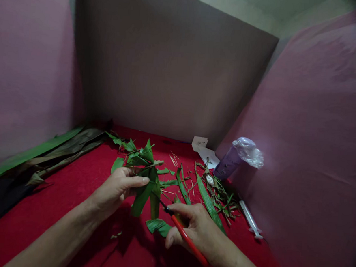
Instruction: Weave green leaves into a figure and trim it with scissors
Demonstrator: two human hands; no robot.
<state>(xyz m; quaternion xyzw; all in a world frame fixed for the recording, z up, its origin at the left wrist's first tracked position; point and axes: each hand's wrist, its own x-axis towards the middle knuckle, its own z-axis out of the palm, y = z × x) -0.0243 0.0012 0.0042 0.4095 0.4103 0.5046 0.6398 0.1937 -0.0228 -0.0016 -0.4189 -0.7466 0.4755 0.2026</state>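
My left hand [121, 188] pinches a bundle of folded green leaves [145, 190] above the red cloth, thumb on top. Two leaf ends hang down from the pinch, and a thin brown stem pokes out at the top. From the right, my right hand [192, 224] grips scissors with red handles [187, 238]. Their dark blades point up and left at the hanging leaf ends; whether they touch a leaf I cannot tell. Just under the blades a cut leaf piece [158, 226] lies on the cloth.
Red cloth [80, 179] covers the surface between pink side walls. Long leaves [51, 151] lie along the left. To the right are a purple bottle [227, 163] with clear plastic over its top, white paper cards [208, 156], a syringe [249, 220], stem scraps [222, 197] and thin sticks [173, 159].
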